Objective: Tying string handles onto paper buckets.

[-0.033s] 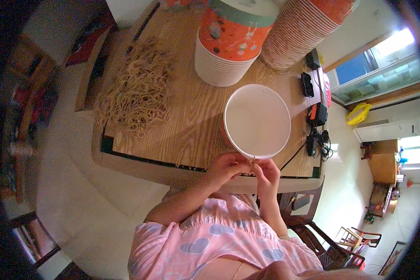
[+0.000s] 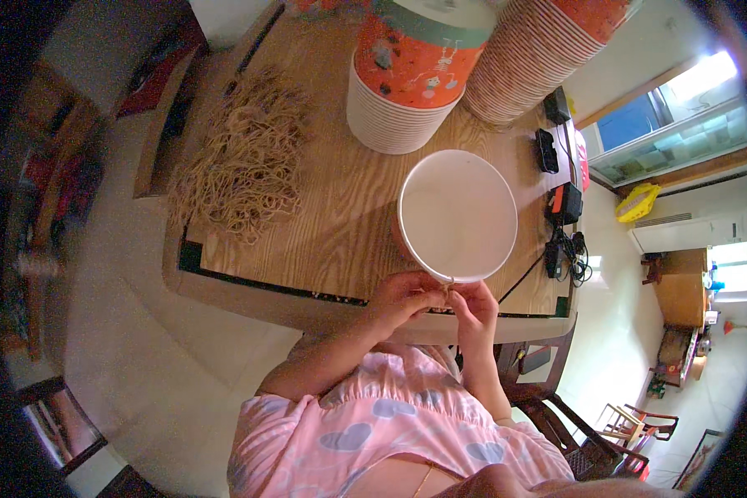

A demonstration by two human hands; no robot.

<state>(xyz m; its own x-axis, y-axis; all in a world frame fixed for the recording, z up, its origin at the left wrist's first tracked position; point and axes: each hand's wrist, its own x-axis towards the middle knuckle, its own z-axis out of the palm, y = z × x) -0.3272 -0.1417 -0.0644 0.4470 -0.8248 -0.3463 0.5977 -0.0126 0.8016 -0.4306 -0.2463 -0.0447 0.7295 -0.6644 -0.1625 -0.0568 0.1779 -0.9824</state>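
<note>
Close to the table's front edge stands a single paper bucket (image 2: pixel 458 214), its white inside facing up. Both hands meet at its near rim. A short tan piece of string (image 2: pixel 449 287) shows there, passing over the rim between the fingertips. My left hand (image 2: pixel 404 297) pinches the string from the left, its fingers bent against the bucket's outer wall. From the right, my right hand (image 2: pixel 476 310) pinches it with thumb and forefinger. The hands cover the bucket's near side and most of the string. A loose heap of similar tan strings (image 2: pixel 245 158) lies on the table's left.
Behind the bucket rises a stack of orange and white paper buckets (image 2: pixel 407 100), with a taller stack (image 2: pixel 527 66) leaning to its right. Black adapters (image 2: pixel 563 203) and cables line the right edge of the wooden table (image 2: pixel 340 199). A dark chair (image 2: pixel 556 415) stands at lower right.
</note>
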